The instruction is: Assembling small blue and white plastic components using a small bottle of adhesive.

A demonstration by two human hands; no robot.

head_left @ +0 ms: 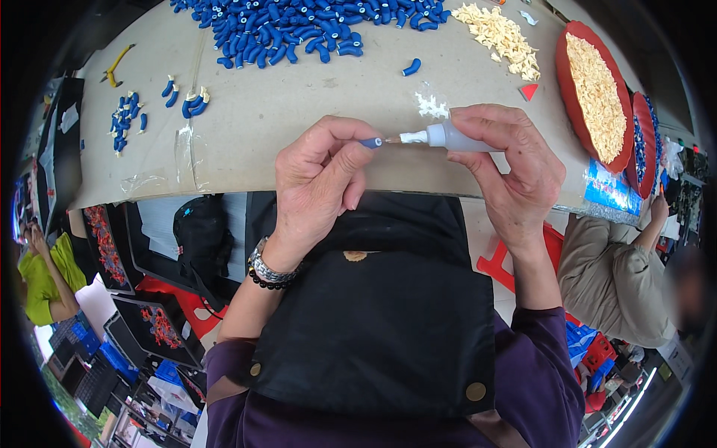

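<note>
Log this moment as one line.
left hand: pinches small blue piece | right hand: holds squeeze bottle, nozzle at piece | behind: blue pieces pile on table

A beige-covered table is strewn with a heap of blue curved pieces, a pile of cream pieces, two red trays, yellow-handled pliers and small blue clusters.

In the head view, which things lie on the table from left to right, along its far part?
Yellow tool → small group of blue pieces → big heap of blue pieces → pile of cream pieces → red tray.
</note>
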